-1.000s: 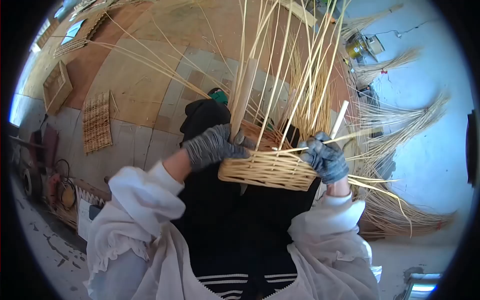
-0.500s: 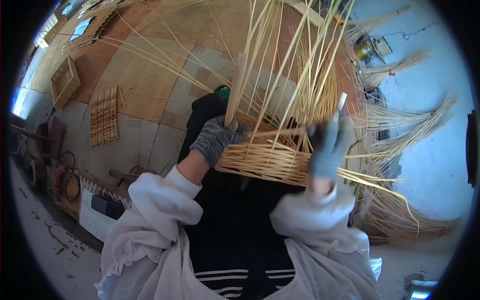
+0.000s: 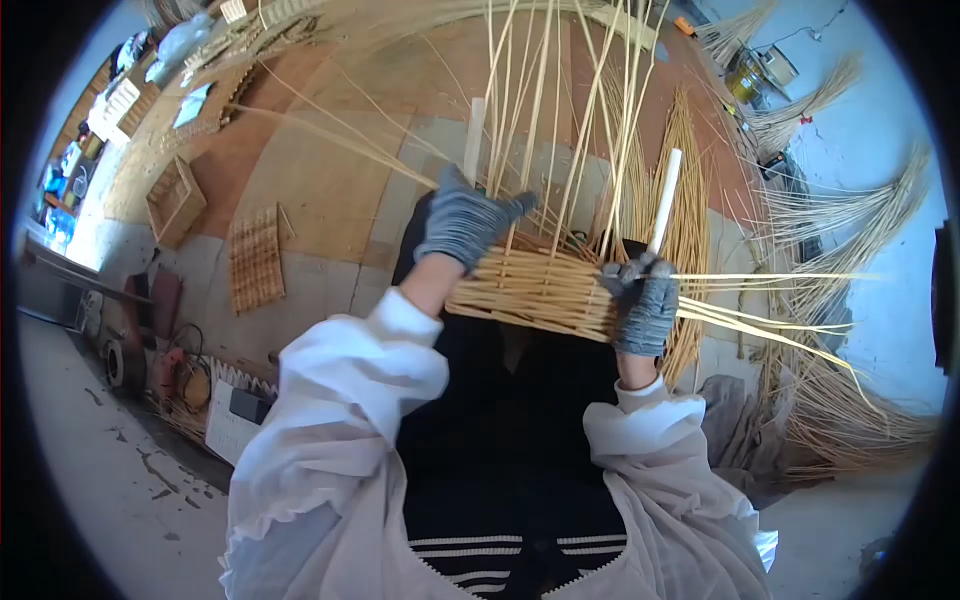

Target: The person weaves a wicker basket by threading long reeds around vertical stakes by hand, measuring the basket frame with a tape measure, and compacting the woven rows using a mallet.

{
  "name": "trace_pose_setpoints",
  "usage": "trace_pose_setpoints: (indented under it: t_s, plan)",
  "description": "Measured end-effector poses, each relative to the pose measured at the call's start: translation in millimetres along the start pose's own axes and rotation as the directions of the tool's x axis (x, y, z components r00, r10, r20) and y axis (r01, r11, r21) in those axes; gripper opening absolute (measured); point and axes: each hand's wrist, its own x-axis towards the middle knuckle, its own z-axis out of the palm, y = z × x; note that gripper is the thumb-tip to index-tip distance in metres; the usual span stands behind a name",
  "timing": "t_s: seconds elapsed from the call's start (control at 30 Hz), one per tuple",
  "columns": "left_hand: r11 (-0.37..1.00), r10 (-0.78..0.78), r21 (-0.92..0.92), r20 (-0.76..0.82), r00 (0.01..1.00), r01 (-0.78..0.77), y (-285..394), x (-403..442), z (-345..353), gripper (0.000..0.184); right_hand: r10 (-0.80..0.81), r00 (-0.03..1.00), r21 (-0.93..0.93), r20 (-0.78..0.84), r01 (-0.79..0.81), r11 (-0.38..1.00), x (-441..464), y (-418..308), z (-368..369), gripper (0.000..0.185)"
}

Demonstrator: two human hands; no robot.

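Observation:
A partly woven wicker basket [image 3: 540,292] lies across my lap, with long pale upright rods [image 3: 560,130] rising from it. My left hand [image 3: 468,218], in a grey glove, is over the basket's left end, fingers apart, beside a flat wooden stake [image 3: 474,140]. At the right corner my right hand [image 3: 645,305], also gloved, is closed around the basket's edge, next to a white stick [image 3: 665,200]. Pale strands [image 3: 765,322] stick out to the right past this hand.
A woven panel [image 3: 256,260] and a wooden box frame [image 3: 176,203] lie on the floor at the left. Bundles of thin rods [image 3: 850,230] line the right wall. A paper sheet [image 3: 232,425] with a dark object on it is at the lower left.
My left hand has risen off the basket's left end and opened. My right hand, blurred earlier, has come down onto the right corner. The strands at the right have shifted with the view.

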Motion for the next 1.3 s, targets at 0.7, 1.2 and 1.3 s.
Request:
trace_pose_setpoints:
  t_s: [0.7, 1.2, 1.3]
  plan:
    - [0.401, 0.474, 0.578, 0.533, 0.701, -0.711, -13.7, -66.2, 68.1, 0.028, 0.025, 0.785, -0.763, 0.619, 0.593, 0.258, 113.1, -66.3, 50.1, 0.043]
    - [0.96, -0.137, 0.277, 0.37, 0.919, 0.032, 59.7, -20.3, 85.8, 0.081, -0.103, 0.989, -0.378, 0.105, 0.136, 0.916, 7.2, -124.2, -8.1, 0.025]
    - [0.682, 0.669, 0.479, -0.102, 0.737, -0.553, 25.1, -46.8, 77.3, 0.096, 0.238, 0.957, -0.755, -0.168, -0.28, 0.593, 15.0, -149.9, -88.7, 0.037]
